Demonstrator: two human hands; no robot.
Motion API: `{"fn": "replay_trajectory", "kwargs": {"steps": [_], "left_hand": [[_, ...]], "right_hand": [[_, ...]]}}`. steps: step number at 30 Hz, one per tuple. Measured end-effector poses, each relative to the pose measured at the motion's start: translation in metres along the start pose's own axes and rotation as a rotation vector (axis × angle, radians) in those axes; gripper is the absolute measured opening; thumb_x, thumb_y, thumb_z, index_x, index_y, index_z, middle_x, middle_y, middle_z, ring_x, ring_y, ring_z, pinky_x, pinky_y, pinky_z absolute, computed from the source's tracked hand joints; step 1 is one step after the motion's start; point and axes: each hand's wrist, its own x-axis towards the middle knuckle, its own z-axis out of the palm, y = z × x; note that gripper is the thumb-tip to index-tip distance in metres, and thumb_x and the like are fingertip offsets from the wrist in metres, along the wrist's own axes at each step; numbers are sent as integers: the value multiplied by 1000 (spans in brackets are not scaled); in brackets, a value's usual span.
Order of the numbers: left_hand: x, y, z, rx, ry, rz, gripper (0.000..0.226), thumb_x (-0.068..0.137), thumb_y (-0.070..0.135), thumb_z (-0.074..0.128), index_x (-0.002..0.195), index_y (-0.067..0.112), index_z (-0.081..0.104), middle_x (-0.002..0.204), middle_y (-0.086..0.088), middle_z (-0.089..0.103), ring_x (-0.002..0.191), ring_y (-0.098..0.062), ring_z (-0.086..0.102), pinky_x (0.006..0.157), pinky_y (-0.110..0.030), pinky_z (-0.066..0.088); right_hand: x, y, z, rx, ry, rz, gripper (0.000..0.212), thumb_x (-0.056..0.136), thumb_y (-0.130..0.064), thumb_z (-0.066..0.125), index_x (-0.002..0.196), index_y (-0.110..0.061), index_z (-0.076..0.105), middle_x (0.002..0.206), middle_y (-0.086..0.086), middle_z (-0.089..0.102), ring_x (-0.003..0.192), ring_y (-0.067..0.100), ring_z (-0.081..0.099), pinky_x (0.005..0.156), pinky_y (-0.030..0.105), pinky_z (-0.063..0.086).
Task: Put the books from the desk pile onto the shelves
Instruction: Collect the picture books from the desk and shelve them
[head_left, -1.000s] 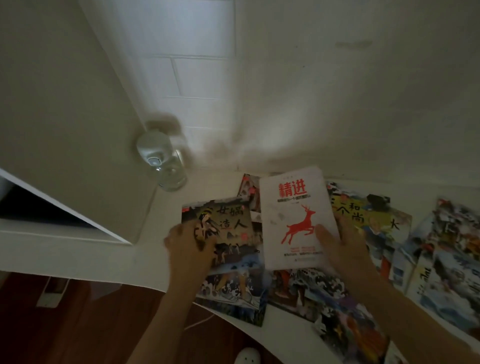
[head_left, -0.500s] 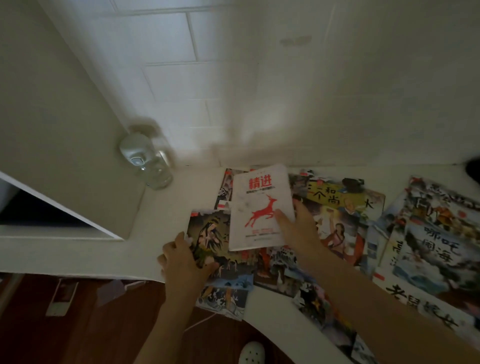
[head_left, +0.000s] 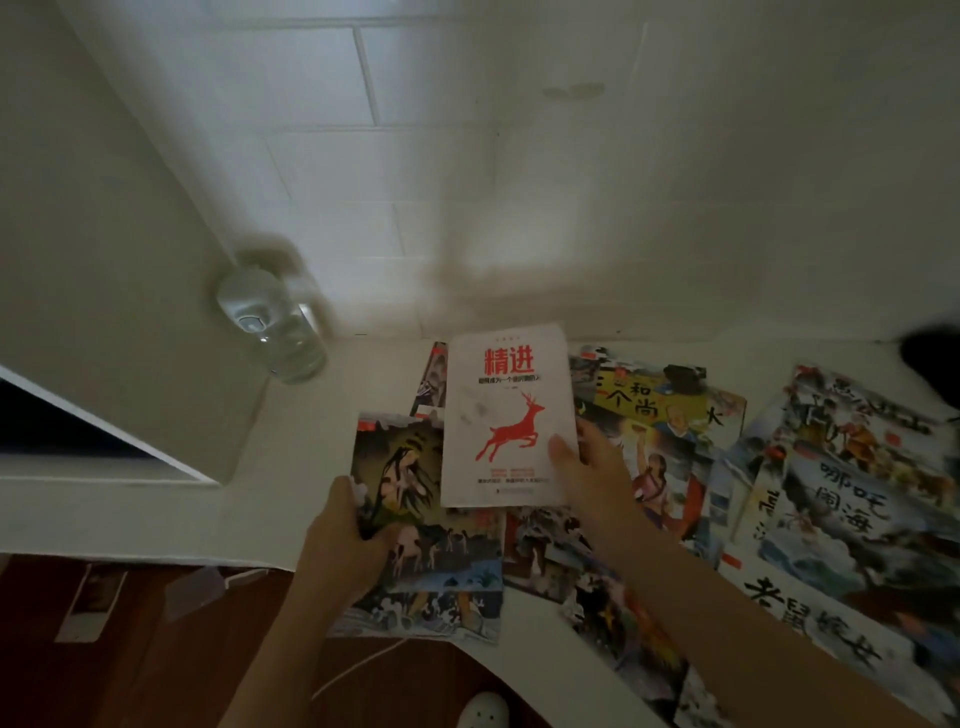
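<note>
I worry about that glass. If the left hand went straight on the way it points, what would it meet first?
Probably not the glass: the left hand points along the dark picture book toward the white deer book.

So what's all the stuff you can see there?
deer book: one, white with a red deer, atop the pile, held at its right edge
picture books: several, colourful, spread over the desk
dark book: one, dark painted cover, at the desk's front edge, gripped
bottle: one, clear, back left corner
desk: one, white
wall: white tiles
floor: dark red-brown, below the desk
cable: one, white, on the floor
hands: left on the dark book, right on the deer book
</note>
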Motion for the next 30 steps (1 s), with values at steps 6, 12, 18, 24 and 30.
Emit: {"fn": "replay_trajectory", "kwargs": {"steps": [6, 12, 18, 24, 30], "left_hand": [[8, 63, -16, -554, -228, 6, 27, 88, 4, 66, 107, 7, 48, 104, -15, 68, 90, -32, 71, 73, -48, 60], [27, 114, 72, -490, -446, -25, 65, 85, 13, 73, 140, 18, 38, 128, 5, 56, 110, -20, 60, 93, -41, 53], [24, 114, 124, 86, -105, 310, 61, 83, 25, 75, 136, 11, 49, 131, -8, 48, 124, -27, 43, 103, -34, 37], [15, 121, 129, 145, -79, 268, 63, 86, 25, 71, 140, 9, 43, 129, -13, 54, 122, -29, 48, 102, -35, 39], [15, 136, 143, 230, -194, 135, 68, 70, 26, 84, 123, 4, 46, 121, -16, 54, 116, -33, 49, 95, -38, 45]], "right_hand": [[0, -12, -69, 198, 238, -49, 24, 99, -17, 51, 119, -28, 60, 117, -2, 68, 105, 23, 65, 89, 50, 55], [-3, -19, -138, 265, 432, -60, 32, 100, -14, 50, 131, -18, 58, 122, 0, 65, 114, 26, 60, 97, 51, 50], [-17, 4, -165, 100, 432, -95, 25, 101, -14, 48, 122, -22, 58, 107, -8, 65, 96, 12, 63, 82, 36, 54], [-19, 25, -163, 46, 431, -2, 33, 101, -18, 47, 133, -17, 53, 121, -1, 61, 106, 20, 60, 87, 41, 54], [-29, 48, -160, 5, 409, 93, 33, 101, -15, 47, 133, -15, 51, 123, 2, 58, 104, 18, 55, 88, 35, 51]]}}
